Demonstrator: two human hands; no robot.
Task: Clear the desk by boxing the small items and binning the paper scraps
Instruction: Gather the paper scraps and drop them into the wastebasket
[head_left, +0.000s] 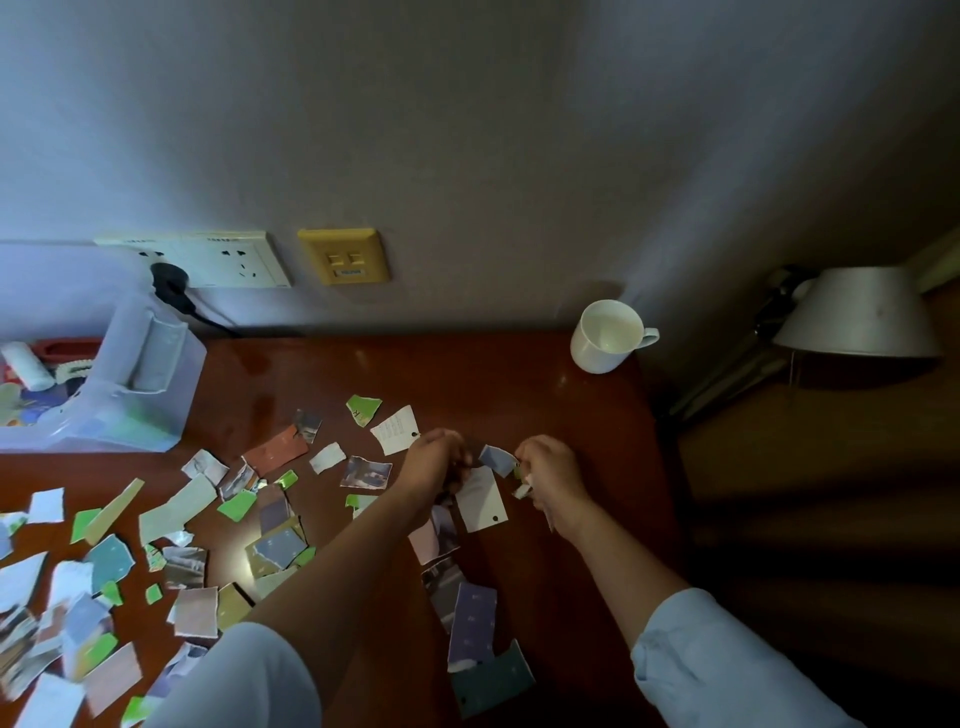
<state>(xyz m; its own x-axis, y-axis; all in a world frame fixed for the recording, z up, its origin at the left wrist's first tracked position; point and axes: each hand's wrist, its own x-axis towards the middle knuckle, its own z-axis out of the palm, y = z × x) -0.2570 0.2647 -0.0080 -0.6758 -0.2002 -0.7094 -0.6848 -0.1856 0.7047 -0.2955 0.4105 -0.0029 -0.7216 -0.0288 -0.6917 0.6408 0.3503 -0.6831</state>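
Observation:
Several torn paper scraps lie scattered over the brown desk, most of them at the left and in the middle. My left hand grips a white paper tag and other scraps near the desk's middle right. My right hand pinches small scraps, close to a bluish scrap between the two hands. A clear plastic box holding small items stands at the far left.
A white mug stands at the desk's back right corner. A grey lamp shade hangs beyond the desk's right edge. Wall sockets with a black plug sit on the wall behind the box.

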